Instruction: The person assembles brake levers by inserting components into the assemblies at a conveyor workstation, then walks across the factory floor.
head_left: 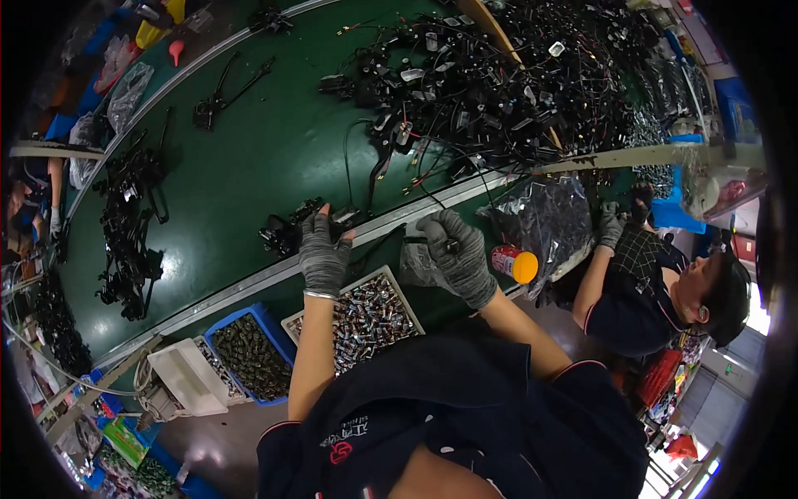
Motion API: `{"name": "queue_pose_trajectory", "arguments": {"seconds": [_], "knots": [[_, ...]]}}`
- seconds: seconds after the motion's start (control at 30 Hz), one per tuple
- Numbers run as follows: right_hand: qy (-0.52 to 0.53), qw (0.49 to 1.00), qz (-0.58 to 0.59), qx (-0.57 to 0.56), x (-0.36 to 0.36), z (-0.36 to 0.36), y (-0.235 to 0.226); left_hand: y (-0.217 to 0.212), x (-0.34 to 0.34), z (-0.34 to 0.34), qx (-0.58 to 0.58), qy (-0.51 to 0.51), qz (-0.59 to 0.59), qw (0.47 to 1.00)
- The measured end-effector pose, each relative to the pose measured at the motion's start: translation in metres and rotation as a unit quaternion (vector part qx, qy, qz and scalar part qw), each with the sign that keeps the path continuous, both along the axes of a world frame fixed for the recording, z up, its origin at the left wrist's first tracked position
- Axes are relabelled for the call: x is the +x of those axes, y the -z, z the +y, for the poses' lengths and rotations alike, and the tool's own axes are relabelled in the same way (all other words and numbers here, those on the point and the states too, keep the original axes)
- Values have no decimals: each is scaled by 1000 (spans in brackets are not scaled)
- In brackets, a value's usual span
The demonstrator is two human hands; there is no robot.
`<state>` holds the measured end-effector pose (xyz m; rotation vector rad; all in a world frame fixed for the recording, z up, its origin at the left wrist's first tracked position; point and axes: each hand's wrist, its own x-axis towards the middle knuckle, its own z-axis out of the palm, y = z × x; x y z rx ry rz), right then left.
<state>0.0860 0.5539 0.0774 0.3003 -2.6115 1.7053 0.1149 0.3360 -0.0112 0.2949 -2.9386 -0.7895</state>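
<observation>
Grey knit gloves point(328, 274) on both hands here, working at a long green bench point(241, 191). Left hand point(322, 254) has its fingers out over a small black assembly point(287, 235) by the metal rail point(382, 224), touching it as far as I can see, but can't tell if it's actually gripped. Right hand point(455, 254) is curled up near a crumpled clear bag point(418, 264), with a dark bit showing at the fingers; can't tell what it's grasping, if anything. As for writing: a jar point(504, 259) with a yellow lid point(524, 267) has a red label with print too small for me to read, and the dark shirt point(432, 374) carries white lettering plus a red emblem point(341, 452). White tray point(406, 301) of small metal parts sits nearest, blue bin point(277, 334) beside it, tangled black wired parts point(490, 108) heaped across the bench, co-worker point(640, 287) off to the right.
</observation>
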Motion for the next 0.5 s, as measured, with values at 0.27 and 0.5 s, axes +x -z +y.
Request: {"name": "queue_pose_trajectory", "arguments": {"seconds": [0.27,0.5], "knots": [[-302,854,59,420,-70,-77,27,-18,38,-25,390,-186,-17,902],[-400,789,27,465,-86,-97,59,16,68,-2,565,-218,61,793]]}}
